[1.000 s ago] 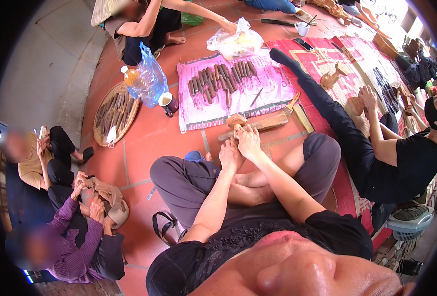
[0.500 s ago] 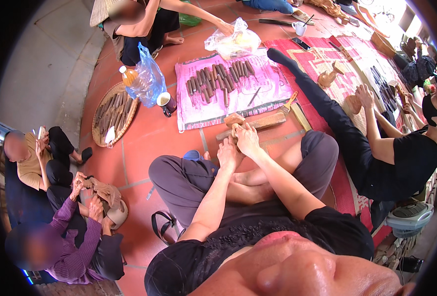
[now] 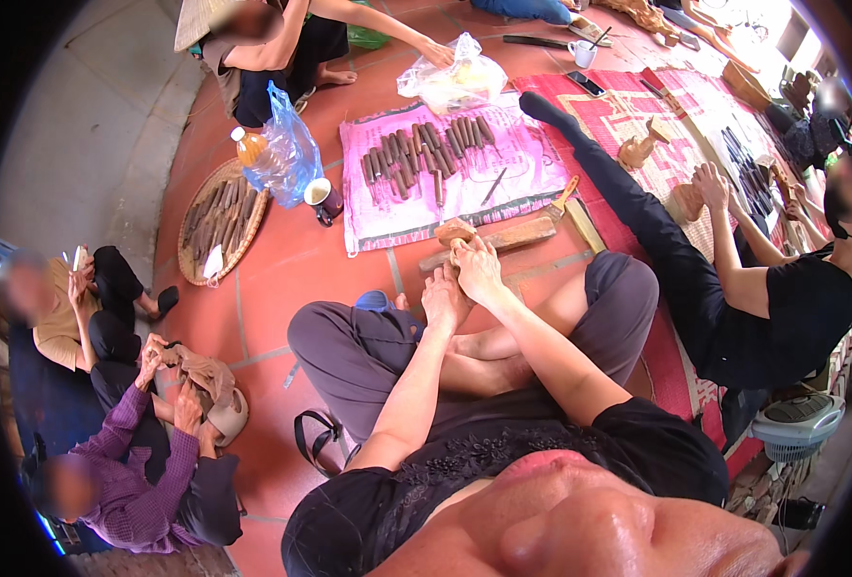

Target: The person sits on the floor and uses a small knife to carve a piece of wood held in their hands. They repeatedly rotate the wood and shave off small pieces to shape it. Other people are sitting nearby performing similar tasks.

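Note:
In front of my crossed legs, a small carved wooden piece [image 3: 455, 232] shows its brown rounded end above my fingers. My right hand [image 3: 481, 271] is closed round it from the right. Lower and to the left, my left hand [image 3: 444, 297] is closed against the same piece, its fingers partly hidden. Whether a small tool is also in my hands, I cannot tell. Just beyond them a long wooden block [image 3: 527, 235] lies on the tiles, with a flat brush [image 3: 564, 197] by its right end.
Ahead, many wooden-handled tools [image 3: 416, 159] lie on a pink sheet [image 3: 532, 173]. Left of it stand a cup [image 3: 322, 199], a blue plastic bag [image 3: 286, 159] and a round basket [image 3: 195, 274] of tools. People sit at both sides; a co-worker's leg [image 3: 618, 202] stretches across the red mat [image 3: 671, 370].
My hands stay round the wooden piece, with only a slight shift of the fingers. The view has moved a little; the co-workers at the left have turned their heads slightly.

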The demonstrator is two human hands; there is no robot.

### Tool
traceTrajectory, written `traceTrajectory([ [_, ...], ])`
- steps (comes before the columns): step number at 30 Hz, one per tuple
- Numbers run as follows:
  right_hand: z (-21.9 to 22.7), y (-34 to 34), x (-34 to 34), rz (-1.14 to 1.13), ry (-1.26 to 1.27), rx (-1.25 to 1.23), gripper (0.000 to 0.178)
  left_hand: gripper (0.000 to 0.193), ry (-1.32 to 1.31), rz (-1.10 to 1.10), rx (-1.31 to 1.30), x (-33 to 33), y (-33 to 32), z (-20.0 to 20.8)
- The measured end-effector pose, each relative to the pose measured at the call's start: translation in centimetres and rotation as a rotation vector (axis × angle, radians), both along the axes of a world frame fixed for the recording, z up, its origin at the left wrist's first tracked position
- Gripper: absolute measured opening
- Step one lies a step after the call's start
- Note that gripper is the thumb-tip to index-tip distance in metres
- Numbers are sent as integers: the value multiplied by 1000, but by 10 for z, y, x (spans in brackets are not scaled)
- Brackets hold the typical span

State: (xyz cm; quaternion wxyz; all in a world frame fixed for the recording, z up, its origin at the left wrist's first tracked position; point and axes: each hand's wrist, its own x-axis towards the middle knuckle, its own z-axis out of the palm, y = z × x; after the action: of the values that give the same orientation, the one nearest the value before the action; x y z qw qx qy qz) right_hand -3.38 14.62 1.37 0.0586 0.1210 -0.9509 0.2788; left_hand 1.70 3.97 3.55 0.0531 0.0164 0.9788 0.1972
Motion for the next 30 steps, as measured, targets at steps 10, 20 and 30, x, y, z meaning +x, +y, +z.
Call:
traceTrajectory([
  [10, -8, -5, 18, -5, 116, 12, 38, 69, 88, 15, -4, 0, -5, -26],
  [20, -2, -8, 45, 6, -28, -19, 34, 70, 91, 69, 52, -1, -13, -39],
  [30, 9, -3, 20, 7, -58, -17, 31, 68, 45, 29, 24, 3, -7, -16],
])
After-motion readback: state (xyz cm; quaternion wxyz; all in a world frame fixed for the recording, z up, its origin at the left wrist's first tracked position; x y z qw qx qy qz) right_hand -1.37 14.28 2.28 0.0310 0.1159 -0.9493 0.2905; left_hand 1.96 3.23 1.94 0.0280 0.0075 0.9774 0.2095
